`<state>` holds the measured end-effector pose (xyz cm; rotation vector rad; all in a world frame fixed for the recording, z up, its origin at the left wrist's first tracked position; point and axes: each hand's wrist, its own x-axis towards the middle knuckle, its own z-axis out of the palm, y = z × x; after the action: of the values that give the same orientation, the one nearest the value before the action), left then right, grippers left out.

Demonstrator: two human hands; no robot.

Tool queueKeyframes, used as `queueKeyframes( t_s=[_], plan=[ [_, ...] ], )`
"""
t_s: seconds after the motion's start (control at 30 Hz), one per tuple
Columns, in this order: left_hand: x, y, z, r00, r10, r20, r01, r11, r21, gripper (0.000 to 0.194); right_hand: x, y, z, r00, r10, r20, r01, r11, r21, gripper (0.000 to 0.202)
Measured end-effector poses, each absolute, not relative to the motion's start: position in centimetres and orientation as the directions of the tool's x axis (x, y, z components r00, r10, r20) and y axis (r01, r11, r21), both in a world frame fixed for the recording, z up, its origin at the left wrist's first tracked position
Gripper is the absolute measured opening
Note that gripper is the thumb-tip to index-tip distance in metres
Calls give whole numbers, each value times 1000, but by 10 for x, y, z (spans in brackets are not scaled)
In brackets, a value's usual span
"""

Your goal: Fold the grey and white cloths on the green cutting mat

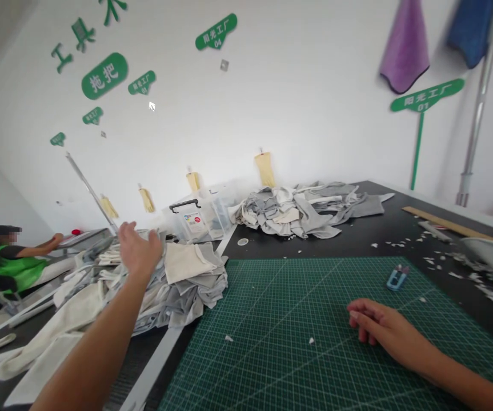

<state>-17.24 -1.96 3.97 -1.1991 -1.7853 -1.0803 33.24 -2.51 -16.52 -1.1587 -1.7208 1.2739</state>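
My left hand point(138, 248) is stretched forward over a heap of grey and white cloth pieces point(203, 282). Its fingers are spread, and nothing shows in them; whether it touches the cloth is unclear. Above the green cutting mat point(272, 365) is my right hand point(377, 325), its fingers loosely curled with no object visible in them. Beyond that hand, a small light-blue tool, perhaps thread snips point(397, 277), lies on the mat. A cream cloth piece point(188, 261) tops the heap, right of my left hand.
Behind the mat lies another cloth pile point(297, 208). A clear plastic box point(197, 220) with a black handle stands beside it. White scraps point(481, 285) and a wooden strip point(447, 221) are at right. Another person point(17, 265) in green sits far left.
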Motion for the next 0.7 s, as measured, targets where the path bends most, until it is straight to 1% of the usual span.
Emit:
queueKeyframes(
  t_s=[0.07,0.13,0.2,0.27,0.3,0.37,0.43,0.53,0.63,0.7],
  plan=[
    [-141,-7,21,-79,413,907,996,70,54,47,331,-28,-162,-354,935,27,243,120,-962,28],
    [-106,6,1,142,511,848,989,-98,-107,38,331,-30,-159,-350,936,34,238,124,-963,27],
    [-70,20,-19,343,590,731,938,-262,-228,30,332,-31,-158,-344,938,43,227,127,-965,26],
    [-35,36,-42,502,639,583,863,-411,-293,27,333,-32,-157,-333,942,52,206,126,-970,24],
    [-20,44,-54,547,651,526,836,-462,-298,27,333,-32,-157,-328,943,55,193,124,-973,23],
    [5,65,-80,568,681,463,821,-505,-266,26,335,-32,-157,-320,945,60,163,117,-980,19],
    [23,91,-107,517,739,432,852,-493,-178,24,336,-31,-157,-314,947,65,132,111,-985,15],
    [45,133,-144,358,852,381,921,-391,8,24,338,-29,-160,-315,948,52,117,94,-989,12],
    [73,168,-171,310,876,370,931,-359,71,29,341,-26,-164,-329,943,49,129,96,-987,12],
    [97,185,-180,308,859,410,922,-375,93,35,343,-24,-166,-337,940,55,149,111,-983,13]
  ],
)
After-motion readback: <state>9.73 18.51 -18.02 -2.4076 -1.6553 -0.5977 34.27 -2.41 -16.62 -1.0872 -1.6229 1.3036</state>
